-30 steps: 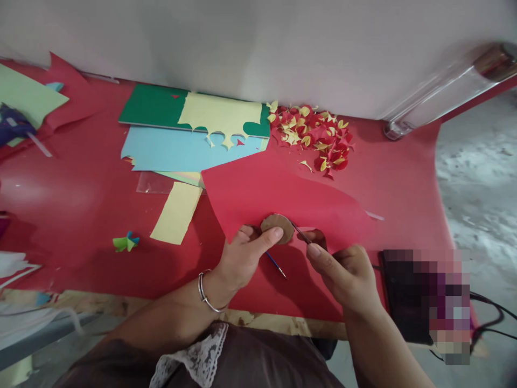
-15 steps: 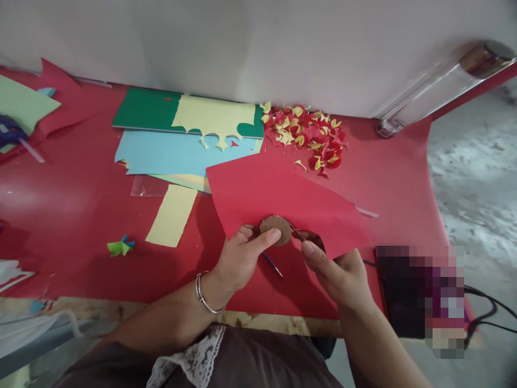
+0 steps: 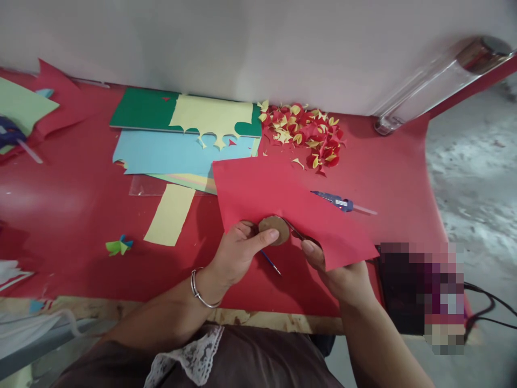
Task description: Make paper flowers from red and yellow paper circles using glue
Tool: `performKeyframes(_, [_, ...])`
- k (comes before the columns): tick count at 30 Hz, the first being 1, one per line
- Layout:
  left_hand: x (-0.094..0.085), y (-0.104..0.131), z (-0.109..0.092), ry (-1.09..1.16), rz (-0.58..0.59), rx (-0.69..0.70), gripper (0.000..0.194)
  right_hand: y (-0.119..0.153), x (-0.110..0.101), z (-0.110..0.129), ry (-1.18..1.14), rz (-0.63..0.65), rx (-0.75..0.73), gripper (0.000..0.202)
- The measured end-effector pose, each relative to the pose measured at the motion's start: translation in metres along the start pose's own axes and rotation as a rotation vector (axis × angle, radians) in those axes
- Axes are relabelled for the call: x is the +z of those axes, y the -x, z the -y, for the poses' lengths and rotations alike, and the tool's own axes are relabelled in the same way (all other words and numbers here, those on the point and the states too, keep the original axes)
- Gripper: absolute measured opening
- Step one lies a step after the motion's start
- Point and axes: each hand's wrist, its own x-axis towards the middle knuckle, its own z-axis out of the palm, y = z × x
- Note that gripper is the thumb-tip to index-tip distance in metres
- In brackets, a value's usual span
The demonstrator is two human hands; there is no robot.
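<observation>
My left hand (image 3: 244, 250) pinches a round brown cardboard disc (image 3: 273, 229) flat against a sheet of red paper (image 3: 262, 186), thumb on top. My right hand (image 3: 339, 275) is closed around a pair of scissors (image 3: 298, 233), its handles partly hidden by the paper and fingers. The scissor blades touch the paper at the disc's right edge. Beneath the hands, a thin blue stick with a pale pointed tip (image 3: 271, 263) lies on the red tabletop. Beyond the sheet's right side rests a blue glue gun (image 3: 339, 202) with a clear glue stick.
A heap of red and yellow paper cutouts (image 3: 307, 134) lies by the wall. Left of it are a cut yellow sheet (image 3: 214, 113), a green pad (image 3: 141, 110) and blue paper (image 3: 161, 153). A clear tube (image 3: 436, 86) leans at the right. A dark blurred object (image 3: 404, 291) sits front right.
The red sheet has turned and shifted slightly right between my hands, uncovering the glue gun behind it. The scissors stay at the disc's edge.
</observation>
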Motion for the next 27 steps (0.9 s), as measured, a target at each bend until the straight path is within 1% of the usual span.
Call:
performKeyframes(3, [0.0,-0.004,0.003,-0.002,-0.111,0.036,0.04,0.005,0.004,-0.002,-0.073,-0.002,0.065,0.03])
performKeyframes(5, [-0.001,-0.006,0.003,-0.005,-0.187,0.088,0.05,0.012,0.005,-0.003,-0.095,0.031,0.13,0.034])
performKeyframes(7, [-0.002,-0.008,0.002,-0.038,-0.253,0.141,0.059,0.022,0.001,0.0,-0.092,0.096,0.202,0.038])
performKeyframes(9, [-0.003,-0.008,-0.001,-0.108,-0.283,0.165,0.059,0.032,-0.007,0.007,-0.067,0.177,0.264,0.041])
performKeyframes(11, [-0.003,-0.006,-0.005,-0.197,-0.283,0.165,0.055,0.042,-0.017,0.019,-0.043,0.203,0.296,0.037])
performKeyframes(12, [-0.004,-0.005,-0.007,-0.25,-0.284,0.163,0.053,0.046,-0.022,0.025,-0.058,0.198,0.29,0.039])
performKeyframes(13, [-0.004,-0.005,-0.008,-0.305,-0.288,0.162,0.054,0.048,-0.026,0.032,-0.087,0.221,0.301,0.041])
performKeyframes(15, [-0.005,-0.003,-0.008,-0.412,-0.296,0.164,0.055,0.049,-0.031,0.041,-0.134,0.147,0.313,0.044])
performKeyframes(16, [-0.006,-0.002,-0.008,-0.456,-0.294,0.165,0.055,0.047,-0.032,0.044,-0.144,0.127,0.299,0.043])
performKeyframes(18, [-0.007,-0.001,-0.007,-0.5,-0.271,0.161,0.054,0.039,-0.031,0.045,-0.148,0.109,0.254,0.038])
performKeyframes(19, [-0.007,-0.001,-0.007,-0.504,-0.251,0.156,0.053,0.033,-0.029,0.044,-0.146,0.102,0.255,0.037])
performKeyframes(20, [-0.007,-0.001,-0.007,-0.501,-0.233,0.152,0.053,0.027,-0.026,0.043,-0.137,0.106,0.27,0.038])
performKeyframes(23, [-0.006,-0.001,-0.008,-0.459,-0.191,0.132,0.054,0.011,-0.017,0.038,-0.122,0.179,0.341,0.045])
performKeyframes(27, [-0.003,-0.001,-0.012,-0.388,-0.143,0.113,0.056,-0.002,-0.01,0.032,-0.107,0.198,0.356,0.047])
